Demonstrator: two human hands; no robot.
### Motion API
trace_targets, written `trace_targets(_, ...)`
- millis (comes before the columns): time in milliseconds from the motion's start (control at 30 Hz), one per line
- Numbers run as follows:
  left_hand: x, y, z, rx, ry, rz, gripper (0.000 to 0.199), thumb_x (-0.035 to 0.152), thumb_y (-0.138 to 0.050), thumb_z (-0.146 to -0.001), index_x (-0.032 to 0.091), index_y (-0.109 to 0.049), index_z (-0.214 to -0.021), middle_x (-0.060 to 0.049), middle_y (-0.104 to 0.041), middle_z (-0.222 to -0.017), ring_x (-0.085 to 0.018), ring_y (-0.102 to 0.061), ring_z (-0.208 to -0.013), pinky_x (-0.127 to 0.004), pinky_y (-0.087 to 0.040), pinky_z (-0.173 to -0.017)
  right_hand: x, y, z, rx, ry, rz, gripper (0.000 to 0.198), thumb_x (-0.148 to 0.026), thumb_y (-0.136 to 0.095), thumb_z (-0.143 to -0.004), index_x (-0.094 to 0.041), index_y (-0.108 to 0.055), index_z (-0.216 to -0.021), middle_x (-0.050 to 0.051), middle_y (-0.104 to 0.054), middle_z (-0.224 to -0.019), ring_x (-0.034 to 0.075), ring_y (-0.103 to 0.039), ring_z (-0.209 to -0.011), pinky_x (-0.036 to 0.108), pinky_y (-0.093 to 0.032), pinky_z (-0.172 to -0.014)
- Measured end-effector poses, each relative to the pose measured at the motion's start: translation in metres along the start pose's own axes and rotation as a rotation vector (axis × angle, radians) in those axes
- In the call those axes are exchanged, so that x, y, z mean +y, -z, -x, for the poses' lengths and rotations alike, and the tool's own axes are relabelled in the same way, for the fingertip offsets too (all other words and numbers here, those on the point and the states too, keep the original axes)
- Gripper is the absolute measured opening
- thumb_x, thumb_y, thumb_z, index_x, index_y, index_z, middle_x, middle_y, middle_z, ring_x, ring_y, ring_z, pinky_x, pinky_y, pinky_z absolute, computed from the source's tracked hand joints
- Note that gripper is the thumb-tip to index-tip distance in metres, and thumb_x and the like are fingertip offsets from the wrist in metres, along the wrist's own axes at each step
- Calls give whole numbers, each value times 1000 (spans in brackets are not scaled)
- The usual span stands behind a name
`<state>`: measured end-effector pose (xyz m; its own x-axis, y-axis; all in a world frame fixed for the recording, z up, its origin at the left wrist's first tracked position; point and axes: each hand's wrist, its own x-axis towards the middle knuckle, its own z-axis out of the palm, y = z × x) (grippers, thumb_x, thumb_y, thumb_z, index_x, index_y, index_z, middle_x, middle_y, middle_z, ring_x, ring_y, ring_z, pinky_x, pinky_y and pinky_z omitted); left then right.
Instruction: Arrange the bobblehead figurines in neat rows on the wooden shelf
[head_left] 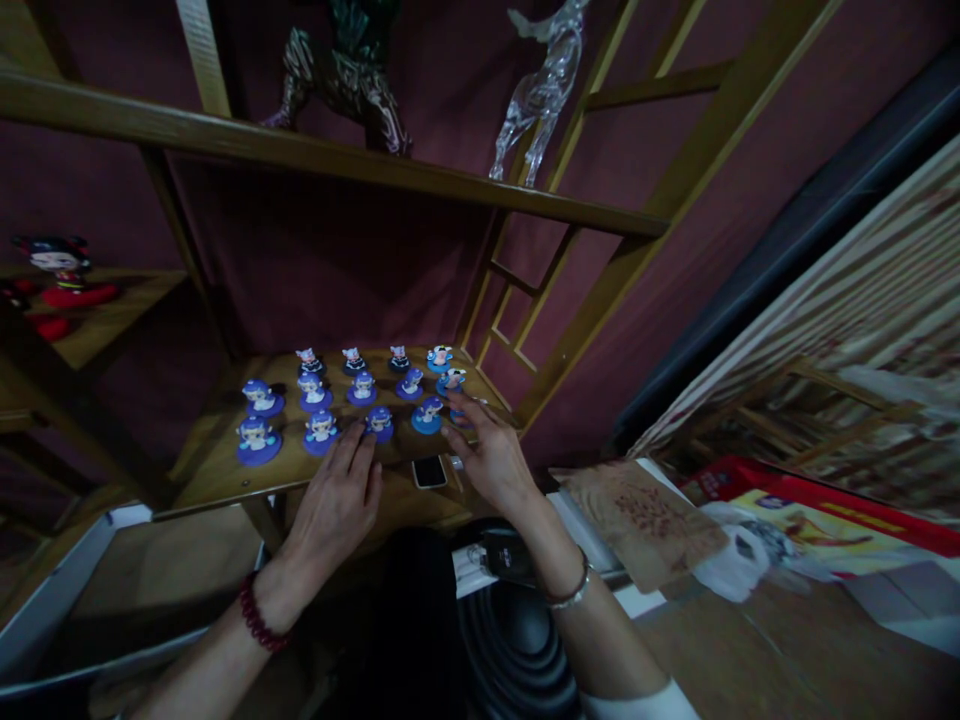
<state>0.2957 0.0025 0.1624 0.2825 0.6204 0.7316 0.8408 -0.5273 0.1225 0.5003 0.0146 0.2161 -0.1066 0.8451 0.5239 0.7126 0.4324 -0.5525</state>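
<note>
Small figurines with round bases stand in rows on a wooden shelf (217,455). My left hand (337,500) is at the shelf's front edge, fingers stretched out and nothing seen in them. Its fingertips are beside a purple figurine (379,425); whether they touch it I cannot tell. My right hand (495,460) has thumb and fingers around a figurine (460,418) at the right end of the front row, mostly hidden by the fingers. Left of it stands a blue-based figurine (428,416), and behind it another figurine (451,381).
A dark-screened device (430,472) lies below the shelf front. Above, a crossbeam shelf (315,148) carries a clear horse statue (544,90) and a dark statue (360,90). An open box (82,575) is at lower left; a brown paper bag (637,515) lies right.
</note>
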Motion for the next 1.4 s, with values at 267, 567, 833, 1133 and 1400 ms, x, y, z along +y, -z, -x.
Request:
trace_targets(267, 3, 2, 2, 11, -5, -14, 32, 17, -46, -87, 5, -54, -116, -22, -58, -122, -29, -57, -113, -43, -51, -94, 13, -25, 12, -29, -43, -89, 51, -17, -52, -86, -23, -43, -136, 9, -63, -122, 21, -66, -102, 39, -53, -92)
trace_targets(567, 4, 2, 5, 71, 12, 43, 32, 14, -50, -86, 10, -52, -118, -20, -55, -127, -28, -55, -117, -42, -51, -96, 18, -34, 11, -1, -89, -82, 55, -18, -53, -85, -24, -40, -138, 10, -63, -120, 21, -66, -100, 41, -53, -91)
trace_targets(833, 34, -2, 10, 114, -127, 94, 35, 4, -50, -83, 11, -51, -117, -17, -59, -123, -25, -53, -120, -41, -51, -97, 23, -33, 13, 10, -48, -138, 54, -15, -51, -84, -24, -43, -137, 10, -63, -119, 18, -67, -94, 37, -55, -88)
trace_targets(1133, 62, -30, -7, 28, -19, -1, 38, 11, -45, -85, 3, -51, -122, -23, -54, -131, -31, -47, -127, -47, -47, -101, 31, -29, 12, -41, -28, -203, 53, -17, -54, -84, -22, -43, -136, 10, -64, -117, 18, -67, -97, 34, -55, -88)
trace_targets(1400, 63, -42, -5, 13, 36, 2, 39, 10, -43, -85, 6, -50, -124, -22, -53, -130, -32, -46, -125, -52, -46, -98, 38, -29, 12, -58, 14, -211, 53, -18, -54, -84, -24, -43, -136, 9, -65, -116, 18, -67, -96, 35, -56, -87)
